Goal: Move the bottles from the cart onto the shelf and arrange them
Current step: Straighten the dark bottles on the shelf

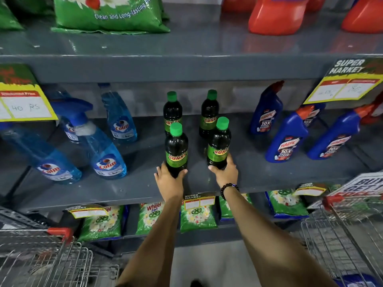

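Several dark bottles with green caps and green "Sunny" labels stand upright on the grey middle shelf (269, 179). My left hand (169, 179) grips the base of the front left bottle (176, 150). My right hand (224, 172), with a black bead bracelet on the wrist, grips the base of the front right bottle (218, 143). Behind them stand a back left bottle (172, 111) and a back right bottle (209, 114), both untouched. Both front bottles rest on the shelf, roughly in line with the back pair.
Blue Colin spray bottles (109, 160) stand left of the group, blue Harpic bottles (287, 137) to the right. Green detergent bags (196, 216) fill the shelf below. One wire cart (41, 255) sits lower left, another cart (342, 235) lower right. Price tags (24, 104) hang from the upper shelf.
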Available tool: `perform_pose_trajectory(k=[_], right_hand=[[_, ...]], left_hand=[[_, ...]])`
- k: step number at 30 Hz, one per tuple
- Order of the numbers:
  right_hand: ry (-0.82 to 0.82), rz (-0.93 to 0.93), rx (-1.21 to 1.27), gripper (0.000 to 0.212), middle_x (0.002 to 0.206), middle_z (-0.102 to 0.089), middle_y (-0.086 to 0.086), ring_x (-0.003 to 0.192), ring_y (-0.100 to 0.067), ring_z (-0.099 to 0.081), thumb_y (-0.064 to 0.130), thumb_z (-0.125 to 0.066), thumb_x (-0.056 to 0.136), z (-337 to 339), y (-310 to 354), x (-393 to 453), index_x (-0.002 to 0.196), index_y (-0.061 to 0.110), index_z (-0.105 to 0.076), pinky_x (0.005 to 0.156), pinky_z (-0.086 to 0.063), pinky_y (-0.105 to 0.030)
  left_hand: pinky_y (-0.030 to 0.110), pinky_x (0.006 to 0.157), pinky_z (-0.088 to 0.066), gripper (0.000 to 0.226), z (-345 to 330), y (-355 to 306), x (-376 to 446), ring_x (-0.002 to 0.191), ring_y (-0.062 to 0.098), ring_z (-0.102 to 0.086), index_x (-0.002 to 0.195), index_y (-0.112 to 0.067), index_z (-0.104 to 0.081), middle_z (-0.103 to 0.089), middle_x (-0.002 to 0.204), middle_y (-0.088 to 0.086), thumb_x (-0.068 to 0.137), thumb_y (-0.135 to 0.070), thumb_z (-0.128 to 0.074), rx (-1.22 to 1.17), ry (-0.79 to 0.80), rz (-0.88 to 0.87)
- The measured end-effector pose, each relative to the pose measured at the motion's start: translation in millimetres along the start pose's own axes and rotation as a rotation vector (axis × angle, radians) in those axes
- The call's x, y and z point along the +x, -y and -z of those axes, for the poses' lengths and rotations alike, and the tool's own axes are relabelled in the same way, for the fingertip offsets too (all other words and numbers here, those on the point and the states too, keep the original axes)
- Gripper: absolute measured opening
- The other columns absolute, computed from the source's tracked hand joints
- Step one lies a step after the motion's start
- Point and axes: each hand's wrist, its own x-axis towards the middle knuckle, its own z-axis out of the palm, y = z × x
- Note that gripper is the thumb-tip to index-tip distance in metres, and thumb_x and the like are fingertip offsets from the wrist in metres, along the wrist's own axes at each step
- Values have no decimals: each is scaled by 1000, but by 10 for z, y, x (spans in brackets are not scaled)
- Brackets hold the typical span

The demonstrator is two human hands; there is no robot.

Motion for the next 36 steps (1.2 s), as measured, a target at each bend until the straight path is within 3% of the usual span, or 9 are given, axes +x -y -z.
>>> perform_pose_trajectory(k=[5,19,36], right_hand=[[-71,-9,25,69,118,-65,-14,118,-33,-52,14,-81,63,-40,11,4,124,12,-51,99,-45,-46],[-18,-16,-88,74,124,-62,-14,119,-32,-52,21,-79,67,14,46,3,131,13,-44,99,-45,-42],[-43,10,-111,71,126,-59,-13,121,-34,-48,21,-78,70,-13,44,-2,131,13,-42,96,-44,-43]], left_hand=[[48,116,-21,68,-24,-4,3,139,35,-22,135,-8,-40,-40,145,17,78,-34,-68,-28,3,39],[38,119,-11,64,-57,-22,45,136,34,-31,134,-9,-40,-44,142,16,80,-33,-66,-8,-14,55],[37,119,-5,65,-82,-21,63,141,29,-24,136,-8,-36,-41,145,16,83,-35,-61,49,-26,47]])
